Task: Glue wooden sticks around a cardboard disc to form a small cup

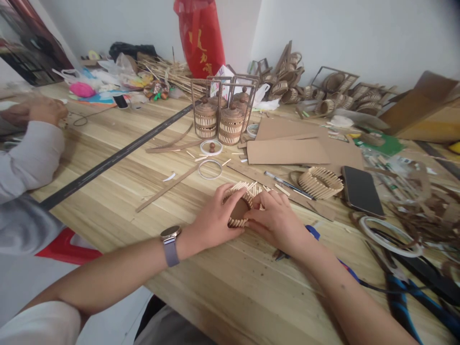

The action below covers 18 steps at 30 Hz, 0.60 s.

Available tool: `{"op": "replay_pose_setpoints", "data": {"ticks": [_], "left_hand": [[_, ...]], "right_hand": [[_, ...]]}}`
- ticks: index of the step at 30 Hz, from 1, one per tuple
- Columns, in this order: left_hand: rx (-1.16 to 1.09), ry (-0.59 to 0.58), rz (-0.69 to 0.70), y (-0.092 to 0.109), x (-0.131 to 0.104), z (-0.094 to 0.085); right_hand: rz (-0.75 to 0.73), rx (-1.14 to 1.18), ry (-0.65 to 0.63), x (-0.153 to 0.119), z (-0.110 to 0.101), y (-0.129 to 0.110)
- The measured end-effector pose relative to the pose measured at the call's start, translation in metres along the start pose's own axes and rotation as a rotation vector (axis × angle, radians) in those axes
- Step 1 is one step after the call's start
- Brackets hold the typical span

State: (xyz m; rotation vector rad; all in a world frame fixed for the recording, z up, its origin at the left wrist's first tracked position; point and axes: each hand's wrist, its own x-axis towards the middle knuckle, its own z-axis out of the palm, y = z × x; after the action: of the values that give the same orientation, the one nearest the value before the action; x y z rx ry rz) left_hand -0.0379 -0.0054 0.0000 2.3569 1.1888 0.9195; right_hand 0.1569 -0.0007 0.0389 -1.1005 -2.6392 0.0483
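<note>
Stick basket (235, 223): held between both hands, over the middle of the counter (230, 282), tilted so that its dark round disc faces the wearer.
Left hand (219, 215): curved in a wide C around the basket's left side, with the wall taken between fingers and thumb.
Right hand (271, 215): fingertips drawn together on the right wall; whether a separate stick is also pinched cannot be told.
Weight and stiffness: likely very light; the sticks are judged stiff but thin, and easily snapped or knocked loose if squeezed.
Place to take hold: best gripped low around the ring, by the disc's edge, with the stick tips spared.
Far side: crowded by loose sticks (251, 188), a pen (287, 184) and a second stick ring (319, 183).
Right side: hemmed in by a phone (362, 190) and pliers (395, 282).
Open room: bare wood is offered toward the near edge, which is crossed by the left forearm.
</note>
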Motion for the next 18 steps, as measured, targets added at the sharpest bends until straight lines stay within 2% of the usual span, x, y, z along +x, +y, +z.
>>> {"op": "replay_pose_setpoints", "data": {"ticks": [9, 13, 18], "left_hand": [[0.007, 0.015, -0.004, 0.0, 0.0, 0.0], [0.003, 0.016, -0.003, -0.001, 0.0, -0.001], [0.0, -0.008, -0.067, -0.001, 0.0, -0.002]], "right_hand": [[-0.002, -0.001, -0.008, 0.001, 0.0, 0.0], [0.027, 0.025, -0.013, 0.0, -0.016, -0.004], [0.086, 0.101, 0.127, -0.017, -0.043, 0.005]]}}
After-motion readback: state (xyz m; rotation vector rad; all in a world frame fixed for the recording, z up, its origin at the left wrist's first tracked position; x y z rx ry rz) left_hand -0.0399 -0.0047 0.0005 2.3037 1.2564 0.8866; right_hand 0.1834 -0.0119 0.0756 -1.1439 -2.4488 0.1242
